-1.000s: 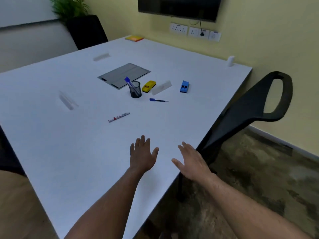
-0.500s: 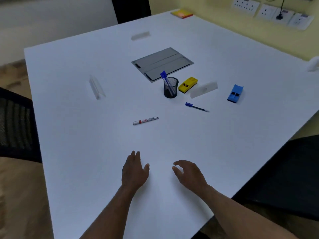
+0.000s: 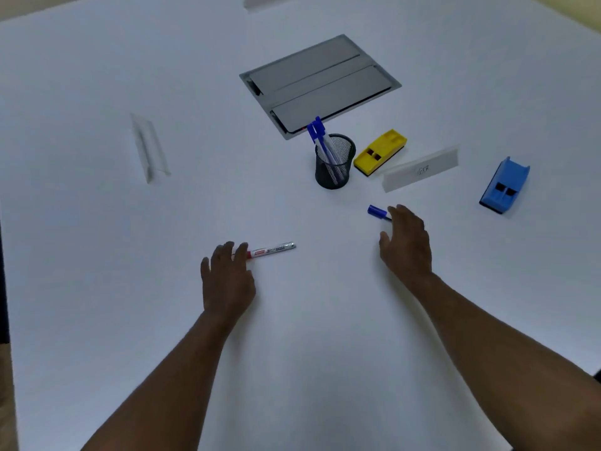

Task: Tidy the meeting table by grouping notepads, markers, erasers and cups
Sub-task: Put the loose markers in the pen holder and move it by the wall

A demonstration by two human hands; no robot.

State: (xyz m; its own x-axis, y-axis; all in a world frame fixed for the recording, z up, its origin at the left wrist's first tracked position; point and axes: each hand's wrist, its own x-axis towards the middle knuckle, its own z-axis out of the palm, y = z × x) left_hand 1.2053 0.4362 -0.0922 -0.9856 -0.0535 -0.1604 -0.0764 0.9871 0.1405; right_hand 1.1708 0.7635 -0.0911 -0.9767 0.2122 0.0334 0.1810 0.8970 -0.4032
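A white marker (image 3: 272, 250) with a red band and a grey end lies flat on the white table (image 3: 97, 288), in front of the person and a little to the left. Its red end is under the fingertips of the left hand (image 3: 227, 281). This hand is palm down with the fingers loosely spread; it covers that end, but it does not grip the marker.

To the right lies a blue pen (image 3: 377, 212); only its blue cap end shows, because the right hand (image 3: 406, 245) covers the rest. The fingers of this hand are half curled over the pen. I cannot tell if they already pinch it.

Behind the two hands stands a black mesh cup (image 3: 335, 166), upright, with blue-capped pens (image 3: 320, 141) leaning inside. Just beside the cup on the right lies a yellow eraser (image 3: 380, 151) with a black felt underside. A white name card (image 3: 421, 169) stands near it, in front of it on the right side. Further right, well apart, lies a blue eraser (image 3: 505, 185) of the same shape.

Behind the cup a grey hatch (image 3: 320, 83) is set flat in the table. On the left, well apart, stands a clear card holder (image 3: 148, 146). Another one (image 3: 266, 0) shows blurred at the far edge.
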